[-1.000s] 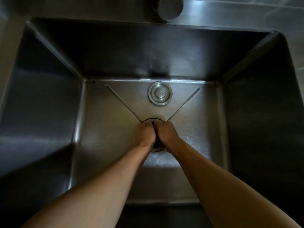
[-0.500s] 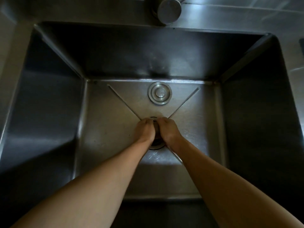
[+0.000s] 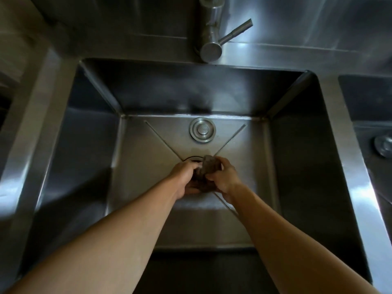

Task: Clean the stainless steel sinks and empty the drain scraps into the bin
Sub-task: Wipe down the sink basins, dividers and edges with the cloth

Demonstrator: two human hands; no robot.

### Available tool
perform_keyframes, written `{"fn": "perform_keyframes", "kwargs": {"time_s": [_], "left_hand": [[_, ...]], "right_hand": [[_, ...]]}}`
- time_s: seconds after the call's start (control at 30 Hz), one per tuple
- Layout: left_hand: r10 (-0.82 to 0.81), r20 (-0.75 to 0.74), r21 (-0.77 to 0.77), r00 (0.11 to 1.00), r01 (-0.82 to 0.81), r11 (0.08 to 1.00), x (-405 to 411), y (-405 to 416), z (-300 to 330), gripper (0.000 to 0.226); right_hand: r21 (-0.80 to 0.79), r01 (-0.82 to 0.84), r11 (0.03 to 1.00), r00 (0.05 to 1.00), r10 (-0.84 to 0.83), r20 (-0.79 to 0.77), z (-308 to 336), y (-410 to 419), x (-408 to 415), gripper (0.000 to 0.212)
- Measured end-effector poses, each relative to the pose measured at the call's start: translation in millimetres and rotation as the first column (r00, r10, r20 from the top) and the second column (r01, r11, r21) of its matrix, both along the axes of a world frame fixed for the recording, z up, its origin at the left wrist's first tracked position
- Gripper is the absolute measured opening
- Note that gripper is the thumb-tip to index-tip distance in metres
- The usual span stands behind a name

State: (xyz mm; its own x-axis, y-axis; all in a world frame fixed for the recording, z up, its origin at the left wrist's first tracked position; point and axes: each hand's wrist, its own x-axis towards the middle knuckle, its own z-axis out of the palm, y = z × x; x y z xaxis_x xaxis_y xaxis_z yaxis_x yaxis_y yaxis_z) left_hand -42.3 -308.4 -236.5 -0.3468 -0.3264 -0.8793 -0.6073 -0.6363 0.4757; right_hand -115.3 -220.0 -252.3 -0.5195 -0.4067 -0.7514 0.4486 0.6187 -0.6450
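Change: half a second ago both fists sat pressed low over the drain; now the hands are raised a little and a dark lump, likely the drain strainer basket [image 3: 207, 169], shows between them, tilted, its top clear of the drain opening [image 3: 192, 164].
Meaning: judged, the basket is coming free of its seat; scraps are not yet binned, no bin in frame.
Left hand: left hand [image 3: 185, 178], centre of frame, fingers curled round the basket's lower left side; fingertips mostly hidden.
Right hand: right hand [image 3: 223, 177], fingers and thumb pinching the basket's upper right edge.
Task thing: basket sits at frame centre, just over the drain opening, whose rim shows as a bright arc at the basket's upper left.
Sink in use: main sink [image 3: 148, 158], steel, dim, floor creases running to the drain.
Sinks count: two; second sink [image 3: 367, 96] cut off at the right edge.
Round caps count: two; one stopper disc [image 3: 202, 129] on the main sink floor above the drain, apart from the hands; one round fitting [image 3: 382, 145] in the second sink, blurred.
Faucet count: one faucet [image 3: 211, 50], top centre, with side lever [image 3: 237, 31].
Counter: steel counter [image 3: 297, 28] behind the sinks.
Hands count: two, both on the basket.
Risk: judged, wet scraps could drip or spill when the basket is carried out.
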Motion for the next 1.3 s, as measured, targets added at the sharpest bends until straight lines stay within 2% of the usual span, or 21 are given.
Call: {"fn": "perform_keyframes", "kwargs": {"time_s": [0.03, 0.1, 0.17, 0.23, 0.3, 0.37, 0.47, 0.53, 0.7, 0.77, 0.9, 1.03, 1.13, 1.2, 1.27, 1.3], "left_hand": [[-0.057, -0.021, -0.040, 0.998, 0.056, 0.998, 1.7, -0.2, 1.9, 0.026], [-0.218, 0.028, -0.241, 0.976, 0.218, 0.946, 5.9, -8.3, -0.8, 0.027], [-0.345, 0.205, -0.422, 0.916, 0.401, 0.813, 14.4, -21.2, -8.3, 0.031], [-0.406, 0.408, -0.473, 0.818, 0.569, 0.672, 27.7, -32.5, -18.7, 0.042], [-0.422, 0.535, -0.433, 0.732, 0.666, 0.607, 43.1, -38.5, -29.7, 0.053], [-0.445, 0.574, -0.379, 0.687, 0.705, 0.600, 55.1, -39.3, -39.1, 0.055], [-0.485, 0.575, -0.320, 0.659, 0.726, 0.608, 64.2, -36.6, -50.6, 0.060], [-0.509, 0.582, -0.320, 0.634, 0.754, 0.573, 66.0, -38.0, -55.0, 0.063], [-0.533, 0.546, -0.345, 0.647, 0.753, 0.561, 71.5, -54.6, -46.3, 0.062], [-0.500, 0.584, -0.390, 0.639, 0.762, 0.517, 80.6, -65.6, -45.9, 0.054], [-0.559, 0.588, -0.345, 0.584, 0.807, 0.479, 103.0, -76.9, -47.8, 0.055], [-0.590, 0.541, -0.367, 0.600, 0.799, 0.476, 108.5, -80.2, -52.8, 0.065], [-0.596, 0.557, -0.344, 0.579, 0.813, 0.469, 110.2, -83.2, -59.3, 0.069], [-0.579, 0.584, -0.327, 0.569, 0.818, 0.474, 109.5, -83.6, -58.6, 0.063], [-0.571, 0.602, -0.317, 0.558, 0.823, 0.471, 108.3, -80.7, -56.1, 0.062], [-0.572, 0.607, -0.318, 0.552, 0.828, 0.462, 109.2, -78.3, -53.8, 0.064]], "right_hand": [[0.025, 0.014, 1.000, 0.997, -0.012, -0.075, 0.9, 4.2, -1.3, 0.053], [0.114, 0.001, 0.994, 0.968, 0.027, -0.251, -1.3, 13.2, -8.4, 0.040], [0.226, 0.026, 0.974, 0.918, 0.067, -0.391, -2.8, 24.5, -15.8, 0.041], [0.466, 0.003, 0.885, 0.827, 0.259, -0.498, -5.4, 39.5, -21.3, 0.051], [0.701, -0.067, 0.710, 0.725, 0.517, -0.455, -14.7, 51.2, -24.2, 0.060], [0.772, -0.135, 0.621, 0.703, 0.609, -0.367, -27.2, 53.7, -21.6, 0.061], [0.719, -0.202, 0.666, 0.673, 0.627, -0.392, -44.7, 38.3, -8.0, 0.047], [0.655, -0.242, 0.716, 0.654, 0.619, -0.435, -51.3, 19.1, -0.1, 0.042], [0.423, -0.372, 0.826, 0.678, 0.553, -0.484, -38.5, -24.6, -9.0, 0.050], [0.372, -0.413, 0.831, 0.634, 0.556, -0.538, -29.8, -42.5, -9.7, 0.053], [0.386, -0.579, 0.718, 0.367, 0.653, -0.663, -32.3, -89.0, 2.6, 0.058], [0.553, -0.654, 0.516, 0.116, 0.791, -0.601, -54.0, -118.4, 8.1, 0.066], [0.459, -0.755, 0.468, 0.117, 0.785, -0.609, -63.7, -107.4, 22.5, 0.053], [0.410, -0.829, 0.380, 0.042, 0.774, -0.632, -60.3, -88.7, 35.8, 0.037], [0.399, -0.870, 0.289, -0.057, 0.746, -0.664, -54.4, -66.0, 43.1, 0.031], [0.425, -0.878, 0.221, -0.107, 0.775, -0.622, -48.5, -55.4, 43.9, 0.030]]}}
